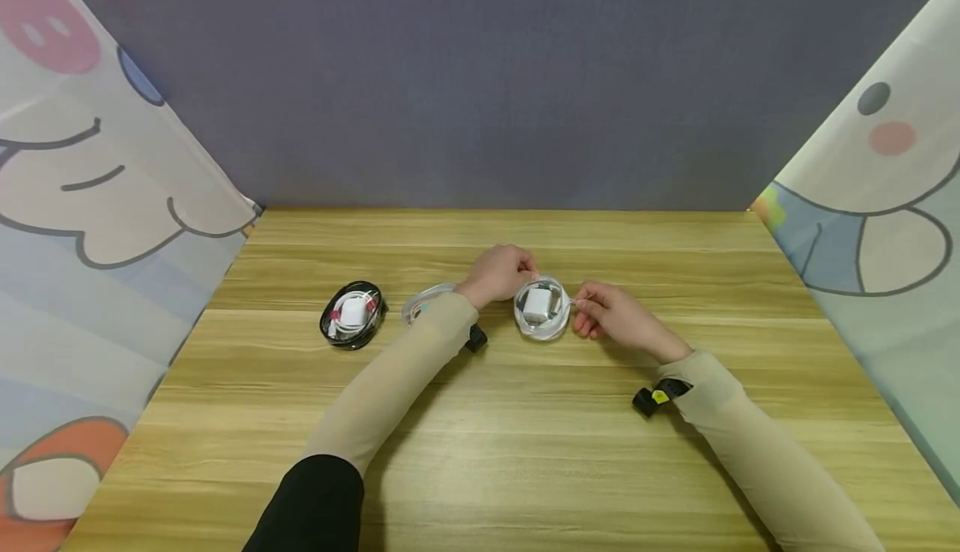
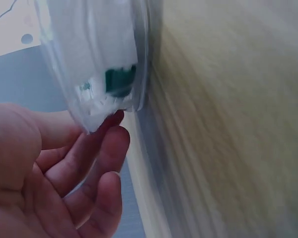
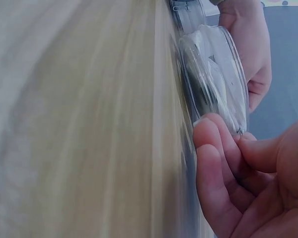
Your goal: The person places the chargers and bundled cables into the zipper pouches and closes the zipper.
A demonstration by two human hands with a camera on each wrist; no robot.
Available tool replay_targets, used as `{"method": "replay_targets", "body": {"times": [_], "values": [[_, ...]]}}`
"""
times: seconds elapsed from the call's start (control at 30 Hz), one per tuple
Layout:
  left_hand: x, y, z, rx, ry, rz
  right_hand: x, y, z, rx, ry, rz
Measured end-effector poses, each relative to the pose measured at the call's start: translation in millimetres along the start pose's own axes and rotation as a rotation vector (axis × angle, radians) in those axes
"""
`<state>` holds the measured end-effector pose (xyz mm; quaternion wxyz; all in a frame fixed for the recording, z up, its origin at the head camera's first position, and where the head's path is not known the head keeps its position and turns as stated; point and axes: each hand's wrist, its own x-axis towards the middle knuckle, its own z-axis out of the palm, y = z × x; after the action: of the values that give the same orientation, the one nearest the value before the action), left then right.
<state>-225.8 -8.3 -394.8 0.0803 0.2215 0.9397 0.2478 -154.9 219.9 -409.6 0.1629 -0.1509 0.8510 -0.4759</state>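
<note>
A round clear zip pouch [image 1: 551,328] with a white charger [image 1: 537,305] and a pale cable inside lies between my two hands. My left hand [image 1: 498,273] pinches the pouch's far left rim; in the left wrist view its thumb and index finger meet at the edge, and something green shows through the plastic. On the opposite side, my right hand [image 1: 617,317] pinches a small tab at the rim, which looks like the zipper pull [image 3: 240,132]. The pouch appears closed along the part of the rim I can see, though the tab itself is mostly hidden by fingertips.
A black-rimmed round pouch [image 1: 354,315] with a white charger and cable lies at the left. Another clear pouch [image 1: 417,305], partly covered by my left sleeve, lies between them. The wooden table [image 1: 525,452] meets a grey panel [image 1: 480,118] at the back.
</note>
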Motion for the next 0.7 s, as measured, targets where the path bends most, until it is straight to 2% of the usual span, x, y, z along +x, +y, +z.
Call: {"method": "replay_targets", "body": {"times": [0.13, 0.3, 0.57, 0.7], "values": [[-4.5, -0.2, -1.2, -0.024, -0.021, -0.015, 3, 0, -0.9, -0.031, 0.050, 0.000], [-6.1, -0.3, -1.9, -0.024, -0.072, 0.030, 7, 3, -3.2, -0.051, 0.077, 0.010], [-4.1, 7.9, -4.0, -0.112, -0.243, 0.247, 10, 3, -4.9, -0.097, 0.043, -0.007], [-1.3, 9.7, -0.7, -0.133, -0.289, 0.278, 13, 1, -5.0, -0.120, 0.020, -0.028]]}}
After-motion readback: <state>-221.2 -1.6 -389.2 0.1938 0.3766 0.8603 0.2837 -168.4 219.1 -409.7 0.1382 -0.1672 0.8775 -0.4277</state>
